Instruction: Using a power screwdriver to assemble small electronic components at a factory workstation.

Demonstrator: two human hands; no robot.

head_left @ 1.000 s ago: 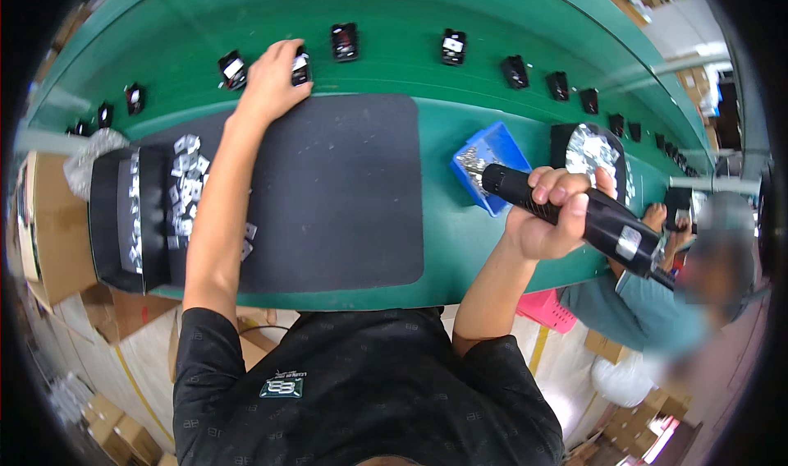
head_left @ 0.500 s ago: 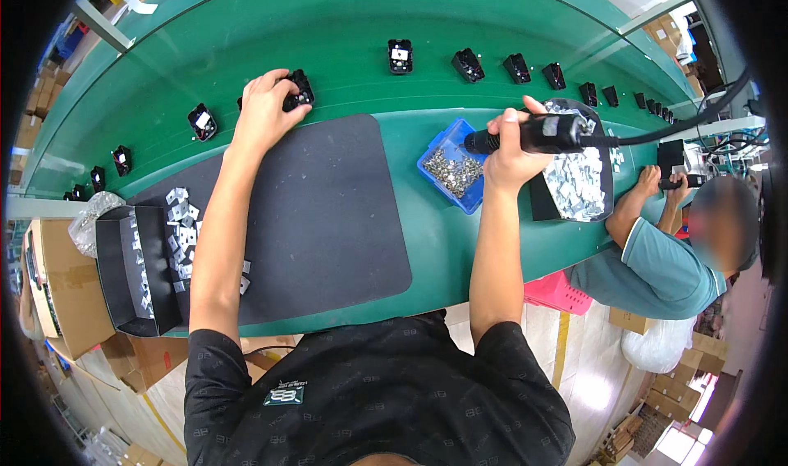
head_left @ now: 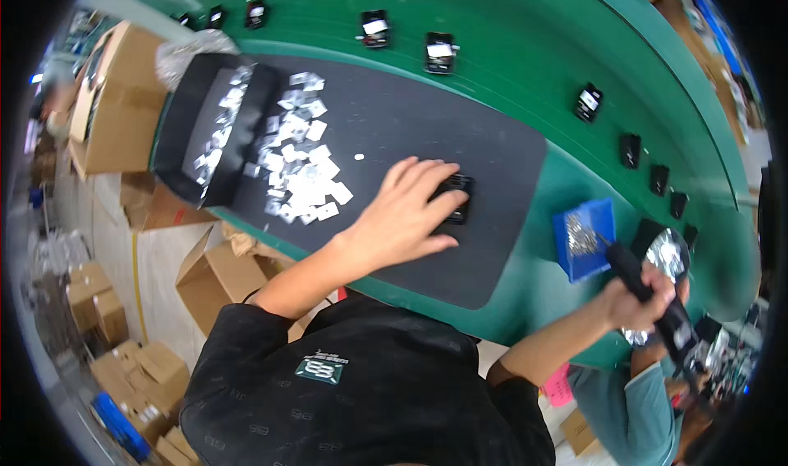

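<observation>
On the dark mat [head_left: 394,121], a small black plastic housing [head_left: 464,197] lies under the fingertips of my left hand [head_left: 402,215]. The thumb and fingers curve about the housing's near side and partly hide it. My right hand [head_left: 640,302] is wrapped round a black electric screwdriver [head_left: 628,270], its cable trailing to the lower right. The screwdriver's tip points into a blue bin [head_left: 603,211], over a heap of small metal screws [head_left: 581,238]. Many flat silvery-white pieces [head_left: 300,166] are strewn on the mat left of my left hand.
Black housings [head_left: 440,53] stand spaced along the green surface [head_left: 525,64] beyond the mat. A black tray [head_left: 185,121] of silvery pieces sits left, beside a cardboard box [head_left: 131,105]. A co-worker's sleeve [head_left: 632,408] shows at the lower right.
My left hand has come from the row of housings back onto the mat, where a housing now lies. The screwdriver's tip has swung over the screws. The whole view has turned.
</observation>
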